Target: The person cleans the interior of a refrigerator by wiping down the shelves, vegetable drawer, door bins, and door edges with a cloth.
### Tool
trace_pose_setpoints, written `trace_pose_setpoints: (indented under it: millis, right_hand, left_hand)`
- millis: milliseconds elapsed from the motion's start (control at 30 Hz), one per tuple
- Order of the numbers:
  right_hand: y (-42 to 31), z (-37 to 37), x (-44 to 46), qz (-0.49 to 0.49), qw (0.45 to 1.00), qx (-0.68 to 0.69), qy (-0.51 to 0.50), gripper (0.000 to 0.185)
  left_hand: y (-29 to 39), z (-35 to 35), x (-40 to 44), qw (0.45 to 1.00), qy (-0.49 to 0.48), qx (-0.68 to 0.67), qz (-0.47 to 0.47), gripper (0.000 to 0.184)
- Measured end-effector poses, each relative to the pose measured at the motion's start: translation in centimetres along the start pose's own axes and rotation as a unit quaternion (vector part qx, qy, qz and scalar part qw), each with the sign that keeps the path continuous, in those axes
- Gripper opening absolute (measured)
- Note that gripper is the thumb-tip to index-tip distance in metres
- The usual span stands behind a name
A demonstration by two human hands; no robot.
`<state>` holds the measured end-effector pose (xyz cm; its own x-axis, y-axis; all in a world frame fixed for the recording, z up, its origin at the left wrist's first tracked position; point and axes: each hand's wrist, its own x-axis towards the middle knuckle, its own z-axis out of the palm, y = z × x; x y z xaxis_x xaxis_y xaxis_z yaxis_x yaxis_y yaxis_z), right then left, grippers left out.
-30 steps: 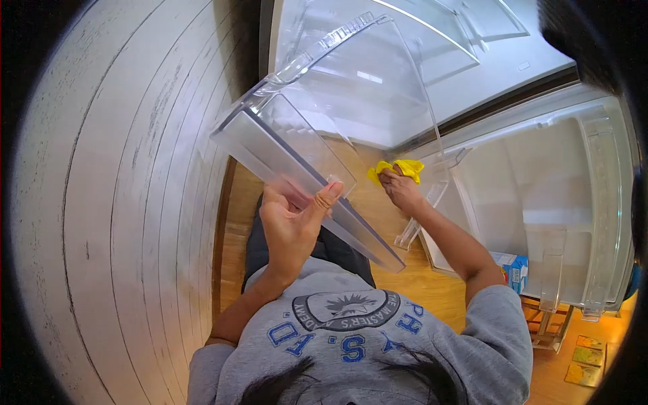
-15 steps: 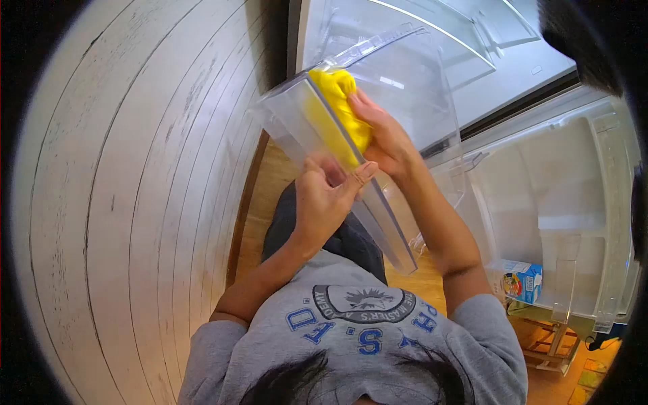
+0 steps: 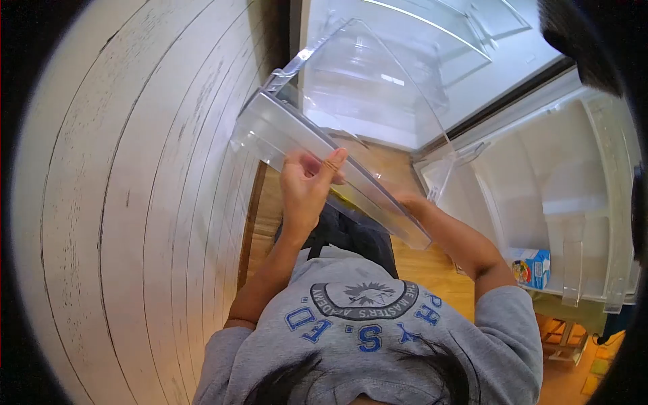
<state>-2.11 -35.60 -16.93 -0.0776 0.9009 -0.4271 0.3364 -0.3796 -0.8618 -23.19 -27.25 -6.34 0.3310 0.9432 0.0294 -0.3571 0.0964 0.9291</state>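
A clear plastic drawer point(image 3: 324, 142) is tilted in front of me. My left hand point(image 3: 307, 189) grips its frosted front panel, thumb on the near edge and fingers behind the plastic. My right hand point(image 3: 408, 201) is behind the lower part of the panel, its fingers mostly hidden. A sliver of yellow cloth point(image 3: 344, 200) shows by the panel, between the two hands; whether my right fingers hold it is hidden.
An open refrigerator point(image 3: 378, 115) with clear shelves stands ahead. Its open door point(image 3: 513, 182) on the right holds a blue carton point(image 3: 531, 268). A white plank wall point(image 3: 135, 202) is at left, and a wooden rack point(image 3: 560, 341) at lower right.
The yellow cloth and my right hand have gone from the drawer's upper inside to low behind its front panel. The drawer has tilted, and my left hand still grips it.
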Motion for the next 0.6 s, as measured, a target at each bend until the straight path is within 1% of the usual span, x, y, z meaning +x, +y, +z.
trace_pose_setpoints:
  millis: [33, 67, 100, 133, 167, 200, 233, 300, 333, 367, 400, 433, 500, 533, 600]
  right_hand:
    - [0.4, -1.0, -1.8, 0.002, 1.000, 0.004, 0.005, 0.038]
    - [1.0, -1.9, -3.7, 0.091, 0.993, 0.080, -0.013, 0.039]
    - [0.7, -2.3, -5.1, 0.177, 0.971, 0.156, -0.033, 0.040]
    - [0.2, -2.8, -6.1, 0.179, 0.970, 0.162, -0.028, 0.040]
    - [-1.6, -3.4, -7.0, 0.191, 0.966, 0.168, -0.049, 0.041]
    - [-2.5, -4.0, -7.5, 0.203, 0.961, 0.173, -0.072, 0.044]
    - [-2.3, -4.3, -7.6, 0.204, 0.961, 0.176, -0.070, 0.044]
    - [-2.4, -4.7, -7.8, 0.187, 0.936, 0.296, 0.010, 0.049]
    - [-2.5, -4.6, -8.3, 0.186, 0.935, 0.300, 0.013, 0.049]
    - [-4.0, -4.3, -8.9, 0.074, 0.974, 0.208, 0.046, 0.052]
    - [-5.5, -4.0, -9.4, -0.039, 0.990, 0.111, 0.080, 0.055]
    - [-7.0, -3.8, -9.6, -0.041, 0.989, 0.115, 0.085, 0.055]
    - [-9.8, -3.9, -10.3, -0.039, 0.991, -0.025, 0.128, 0.059]
    - [-10.4, -4.3, -11.0, -0.038, 0.990, -0.023, 0.136, 0.059]
    - [-11.5, -5.0, -12.1, -0.018, 0.990, 0.058, 0.130, 0.060]
  left_hand:
    - [0.1, -0.1, 0.2, 1.000, 0.004, -0.011, -0.003, 0.031]
    - [-0.1, -0.2, 0.4, 1.000, -0.003, -0.010, -0.008, 0.031]
    - [-0.3, -0.3, 0.7, 0.999, -0.010, -0.038, -0.020, 0.029]
    - [-0.4, -0.4, 1.0, 0.997, -0.017, -0.067, -0.033, 0.027]
    - [-0.1, -0.3, 1.2, 0.997, -0.021, -0.067, -0.036, 0.027]
    - [0.6, 0.0, 1.4, 0.992, -0.043, -0.094, -0.066, 0.025]
    - [0.9, 0.2, 1.6, 0.986, -0.064, -0.121, -0.096, 0.023]
    - [0.3, 0.4, 2.1, 0.984, -0.069, -0.141, -0.084, 0.021]
    - [0.0, 0.7, 2.4, 0.982, -0.072, -0.159, -0.072, 0.020]
    - [0.0, 1.2, 2.9, 0.982, -0.075, -0.157, -0.074, 0.020]
    - [0.1, 1.8, 3.4, 0.980, -0.056, -0.183, -0.051, 0.019]
    - [0.2, 2.3, 3.6, 0.977, -0.037, -0.210, -0.029, 0.018]
    - [0.9, 2.9, 4.2, 0.976, -0.053, -0.210, -0.031, 0.017]
    - [1.2, 3.2, 4.4, 0.975, -0.062, -0.213, -0.031, 0.017]
    - [1.7, 3.8, 4.4, 0.971, -0.075, -0.223, -0.034, 0.016]
